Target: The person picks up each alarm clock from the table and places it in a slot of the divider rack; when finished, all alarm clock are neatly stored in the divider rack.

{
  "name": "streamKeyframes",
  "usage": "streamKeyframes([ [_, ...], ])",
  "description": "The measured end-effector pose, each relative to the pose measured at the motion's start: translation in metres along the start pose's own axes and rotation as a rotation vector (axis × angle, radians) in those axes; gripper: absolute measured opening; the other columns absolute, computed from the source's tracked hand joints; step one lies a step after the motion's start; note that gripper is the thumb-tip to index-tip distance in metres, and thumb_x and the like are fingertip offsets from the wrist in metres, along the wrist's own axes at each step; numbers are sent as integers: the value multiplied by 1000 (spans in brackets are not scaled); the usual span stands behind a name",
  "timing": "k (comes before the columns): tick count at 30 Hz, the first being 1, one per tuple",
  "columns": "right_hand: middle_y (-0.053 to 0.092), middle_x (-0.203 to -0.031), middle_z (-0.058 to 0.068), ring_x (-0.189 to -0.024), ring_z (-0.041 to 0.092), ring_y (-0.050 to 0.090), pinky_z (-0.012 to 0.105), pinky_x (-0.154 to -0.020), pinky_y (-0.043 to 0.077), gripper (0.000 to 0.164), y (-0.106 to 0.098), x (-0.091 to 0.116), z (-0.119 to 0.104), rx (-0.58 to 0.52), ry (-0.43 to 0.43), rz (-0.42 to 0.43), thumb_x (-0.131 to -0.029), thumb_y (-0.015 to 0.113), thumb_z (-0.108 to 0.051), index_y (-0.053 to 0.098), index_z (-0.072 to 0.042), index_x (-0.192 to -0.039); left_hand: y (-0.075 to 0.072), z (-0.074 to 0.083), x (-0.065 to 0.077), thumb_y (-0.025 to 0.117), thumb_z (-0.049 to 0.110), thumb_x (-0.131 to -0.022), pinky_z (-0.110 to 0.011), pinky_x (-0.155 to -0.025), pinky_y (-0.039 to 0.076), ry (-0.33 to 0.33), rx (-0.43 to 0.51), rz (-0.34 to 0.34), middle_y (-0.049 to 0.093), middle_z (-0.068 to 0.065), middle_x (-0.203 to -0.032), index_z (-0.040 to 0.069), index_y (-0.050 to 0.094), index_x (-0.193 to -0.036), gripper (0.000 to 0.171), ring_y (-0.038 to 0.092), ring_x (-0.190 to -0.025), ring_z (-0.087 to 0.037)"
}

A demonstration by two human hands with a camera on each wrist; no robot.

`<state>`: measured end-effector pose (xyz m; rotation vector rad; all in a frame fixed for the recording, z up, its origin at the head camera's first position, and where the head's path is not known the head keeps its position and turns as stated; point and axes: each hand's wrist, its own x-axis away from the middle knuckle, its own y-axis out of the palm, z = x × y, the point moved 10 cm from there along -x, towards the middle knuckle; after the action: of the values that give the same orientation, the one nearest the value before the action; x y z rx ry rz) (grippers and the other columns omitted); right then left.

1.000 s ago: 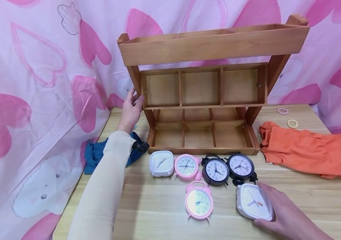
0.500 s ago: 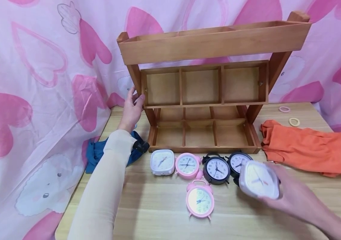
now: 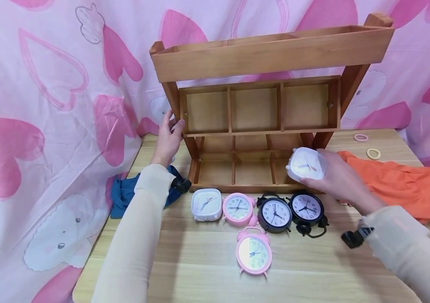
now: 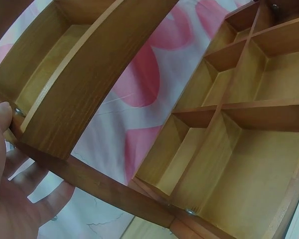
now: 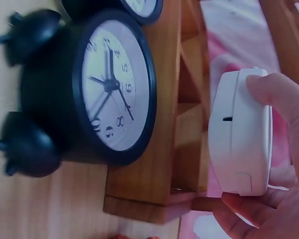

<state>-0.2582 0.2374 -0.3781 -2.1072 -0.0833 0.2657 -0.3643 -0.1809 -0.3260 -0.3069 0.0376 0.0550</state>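
Note:
My right hand (image 3: 338, 176) holds a white square alarm clock (image 3: 306, 164) by its side, in front of the lower right compartment of a wooden shelf rack (image 3: 268, 59). In the right wrist view, thumb and fingers pinch the white clock (image 5: 239, 132) across its narrow body. My left hand (image 3: 167, 141) grips the rack's left side post, thumb in front at the middle tray's end, fingers behind. Before the rack lie a second white clock (image 3: 206, 205), a pink clock (image 3: 239, 209) and two black twin-bell clocks (image 3: 274, 213) (image 3: 306, 208). Another pink clock (image 3: 253, 253) lies nearer.
An orange cloth (image 3: 400, 185) lies on the table right of the rack, with a pink ring (image 3: 360, 138) and a yellow ring (image 3: 373, 154) behind it. Dark blue cloth (image 3: 122, 195) lies beneath my left arm. A pink heart-patterned curtain (image 3: 59, 63) hangs behind and to the left.
My right hand has lifted the white clock off the table and carried it up and away from me to the rack's lower tray. The left hand stays on the post.

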Motion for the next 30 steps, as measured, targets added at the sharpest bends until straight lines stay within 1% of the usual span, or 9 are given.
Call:
streamKeyframes([
  [2, 55, -119, 25, -99, 38, 53, 56, -81, 48, 90, 9, -13, 3, 8, 28, -38, -72, 85, -44, 43, 5, -135, 0, -1, 0, 46, 41, -103, -45, -114, 38, 7, -4, 2, 30, -2, -161, 38, 18, -156, 60, 36, -145, -24],
  [6, 53, -122, 28, -102, 41, 52, 57, -85, 48, 88, 24, -29, 7, 36, 58, -73, -73, 84, -42, 42, 5, -135, 1, -1, 2, 47, 43, -102, -43, -114, 39, 3, -14, 2, 30, 0, -161, 39, 17, -155, 61, 36, -145, -23],
  [10, 50, -125, 30, -105, 43, 50, 60, -87, 48, 90, 36, -35, 17, 58, 107, -106, -74, 82, -43, 39, 5, -137, 1, -2, 4, 47, 45, -101, -41, -114, 39, -4, -25, 4, 29, 2, -162, 41, 16, -155, 62, 36, -146, -22],
  [13, 50, -125, 31, -106, 43, 48, 61, -89, 46, 90, 44, -36, 22, 81, 123, -126, -74, 82, -43, 39, 6, -136, 1, -2, 4, 47, 46, -101, -41, -114, 39, -3, -30, 6, 28, 2, -162, 41, 15, -155, 63, 35, -146, -21],
  [18, 52, -125, 33, -107, 46, 48, 63, -94, 39, 92, 52, -38, 21, 167, 96, -131, -73, 82, -47, 42, 8, -135, 1, -3, 4, 47, 45, -101, -42, -114, 39, -1, -24, 8, 29, 2, -162, 41, 14, -156, 63, 36, -145, -21],
  [22, 50, -131, 35, -115, 49, 45, 67, -100, 29, 96, 56, -38, 19, 245, 71, -141, -72, 81, -51, 42, 9, -137, 1, -4, 4, 47, 45, -102, -41, -114, 39, -12, -25, 7, 27, 3, -162, 42, 13, -155, 64, 34, -146, -21],
  [25, 47, -136, 36, -121, 50, 42, 68, -103, 24, 98, 57, -37, 18, 265, 70, -153, -73, 81, -51, 40, 8, -140, 1, -3, 5, 47, 43, -102, -41, -115, 38, -26, -24, 5, 25, 2, -163, 40, 12, -156, 64, 33, -147, -21],
  [27, 46, -137, 36, -122, 50, 40, 69, -103, 24, 97, 58, -37, 18, 266, 72, -161, -74, 80, -50, 40, 8, -141, 0, 0, 7, 46, 40, -103, -42, -115, 37, -36, -18, 2, 24, 1, -164, 37, 11, -157, 64, 32, -147, -22],
  [30, 47, -136, 35, -121, 49, 41, 69, -102, 25, 91, 59, -38, 17, 270, 66, -173, -76, 80, -47, 42, 7, -139, 0, 11, 13, 45, 33, -105, -44, -116, 36, -42, -9, -4, 24, -4, -164, 31, 12, -158, 63, 32, -148, -25],
])
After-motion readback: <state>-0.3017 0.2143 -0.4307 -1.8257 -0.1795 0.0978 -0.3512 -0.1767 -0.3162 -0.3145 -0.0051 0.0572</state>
